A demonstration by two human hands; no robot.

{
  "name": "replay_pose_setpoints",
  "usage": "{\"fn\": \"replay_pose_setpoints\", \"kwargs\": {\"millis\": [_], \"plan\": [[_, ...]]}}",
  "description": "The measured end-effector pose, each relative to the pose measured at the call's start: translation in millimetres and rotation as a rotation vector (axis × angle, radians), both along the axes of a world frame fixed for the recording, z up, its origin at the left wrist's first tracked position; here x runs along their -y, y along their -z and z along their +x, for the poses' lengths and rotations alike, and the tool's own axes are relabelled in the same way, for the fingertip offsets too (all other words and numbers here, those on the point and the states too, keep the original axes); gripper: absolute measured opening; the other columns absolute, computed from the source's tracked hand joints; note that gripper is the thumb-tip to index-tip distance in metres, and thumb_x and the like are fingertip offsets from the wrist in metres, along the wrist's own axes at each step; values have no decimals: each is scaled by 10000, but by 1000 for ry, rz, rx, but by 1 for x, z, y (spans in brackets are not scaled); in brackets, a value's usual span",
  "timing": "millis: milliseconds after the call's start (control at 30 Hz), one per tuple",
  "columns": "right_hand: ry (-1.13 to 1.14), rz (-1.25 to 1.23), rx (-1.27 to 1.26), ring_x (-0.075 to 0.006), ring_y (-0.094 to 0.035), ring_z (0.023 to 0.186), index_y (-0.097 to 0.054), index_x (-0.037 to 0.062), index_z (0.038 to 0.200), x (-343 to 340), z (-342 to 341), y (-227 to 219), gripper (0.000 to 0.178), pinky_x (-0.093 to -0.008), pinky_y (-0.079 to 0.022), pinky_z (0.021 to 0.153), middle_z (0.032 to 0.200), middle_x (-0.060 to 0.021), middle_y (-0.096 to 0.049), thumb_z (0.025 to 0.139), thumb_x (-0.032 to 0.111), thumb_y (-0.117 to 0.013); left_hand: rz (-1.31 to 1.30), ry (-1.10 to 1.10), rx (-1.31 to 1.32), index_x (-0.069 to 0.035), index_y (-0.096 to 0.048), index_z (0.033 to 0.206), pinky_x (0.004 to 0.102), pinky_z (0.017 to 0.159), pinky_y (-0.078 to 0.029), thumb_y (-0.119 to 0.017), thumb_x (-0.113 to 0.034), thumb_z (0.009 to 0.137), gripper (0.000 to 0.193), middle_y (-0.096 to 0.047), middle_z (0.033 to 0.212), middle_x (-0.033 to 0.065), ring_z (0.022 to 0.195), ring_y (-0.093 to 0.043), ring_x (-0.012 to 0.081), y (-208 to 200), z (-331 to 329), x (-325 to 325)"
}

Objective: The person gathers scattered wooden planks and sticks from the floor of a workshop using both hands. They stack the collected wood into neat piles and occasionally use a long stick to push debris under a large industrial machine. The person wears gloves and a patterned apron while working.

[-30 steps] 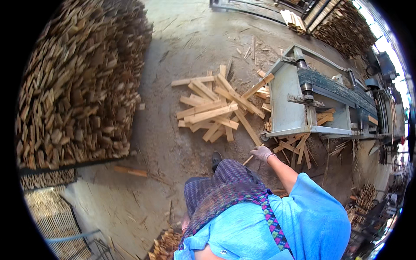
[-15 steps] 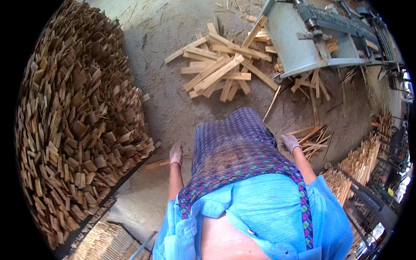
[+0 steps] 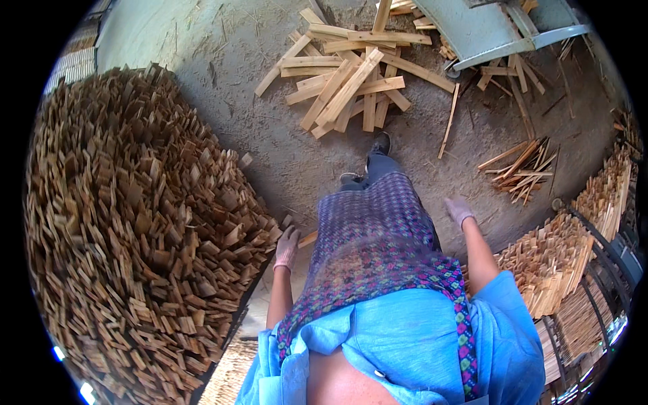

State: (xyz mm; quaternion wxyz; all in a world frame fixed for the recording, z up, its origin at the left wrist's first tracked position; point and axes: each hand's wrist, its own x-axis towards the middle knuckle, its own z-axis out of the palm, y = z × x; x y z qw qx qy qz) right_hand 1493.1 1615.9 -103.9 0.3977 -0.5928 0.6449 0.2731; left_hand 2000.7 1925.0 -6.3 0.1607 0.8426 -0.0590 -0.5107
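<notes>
My left hand (image 3: 287,247), in a pale, dirty work glove, hangs beside the right edge of a large stack of short wooden pieces (image 3: 142,209). Its fingers point loosely forward, and nothing shows in them. Behind its wrist a narrow wooden strip (image 3: 308,239) lies low down, partly covered by my apron (image 3: 378,236). My right hand (image 3: 460,210), gloved too, is held out over the floor with fingers stretched and nothing in it. Nearest to it is a small heap of thin wooden sticks (image 3: 523,169), apart from the hand.
Ahead on the dusty concrete floor lies a loose pile of pale boards (image 3: 351,84). A grey-blue metal machine frame (image 3: 499,40) stands at the far right, with wood scraps under it. A long thin stick (image 3: 449,121) lies nearby. More stacked wood (image 3: 547,260) lines the right side.
My view has turned and moved forward; my feet now show near the board pile. The left hand is now close to the big stack, and the right hand appears farther from the stick heap.
</notes>
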Motion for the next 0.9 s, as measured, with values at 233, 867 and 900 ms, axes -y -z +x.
{"fn": "replay_pose_setpoints", "kwargs": {"millis": [233,867,900], "plan": [[22,21,103,-428,-635,1136,-641,-6,1224,86,50,47,559,-459,-509,958,1172,-290,-670,867,423,-680,161,82,-18,39,-513,1417,326,1086,-407,-600,-328,986,572,-612,1379,189,1299,-562,270,-14,26,3],[-162,-248,13,-433,-570,1263,-452,-54,1442,277,211,401,959,-414,-438,1090,1334,-321,-586,816,630,-693,-113,1243,440,6,-275,1535,496,1129,-406,-703,-715,792,1120,-433,1488,303,1370,-457,443,476,233,417],[-144,-140,-88,-411,-604,1227,-480,49,1458,284,232,410,883,-409,-493,1008,1306,-260,-630,831,639,-677,-259,1323,572,8,-270,1538,490,1155,-379,-704,-725,783,1139,-412,1501,296,1387,-438,430,496,252,428]]}}
